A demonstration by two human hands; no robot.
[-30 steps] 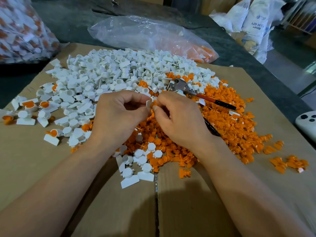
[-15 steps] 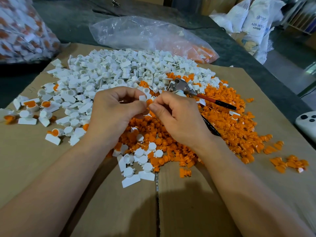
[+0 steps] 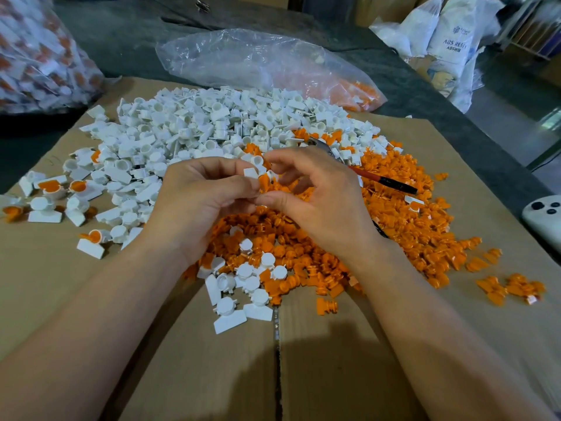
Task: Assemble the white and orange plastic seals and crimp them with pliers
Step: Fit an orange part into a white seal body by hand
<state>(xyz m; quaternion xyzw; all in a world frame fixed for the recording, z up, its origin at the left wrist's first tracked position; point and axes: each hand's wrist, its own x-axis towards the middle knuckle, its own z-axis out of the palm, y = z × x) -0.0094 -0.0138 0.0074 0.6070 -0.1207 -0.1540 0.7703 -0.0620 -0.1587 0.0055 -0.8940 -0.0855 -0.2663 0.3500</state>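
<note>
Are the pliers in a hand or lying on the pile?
Lying on the pile: the pliers rest on loose pieces beyond the right hand, and neither hand's fingers curl round them.

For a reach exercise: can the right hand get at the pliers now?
Probably yes: the pliers lie atop the pile just beyond the right hand, though it is busy pinching seal parts.
</note>
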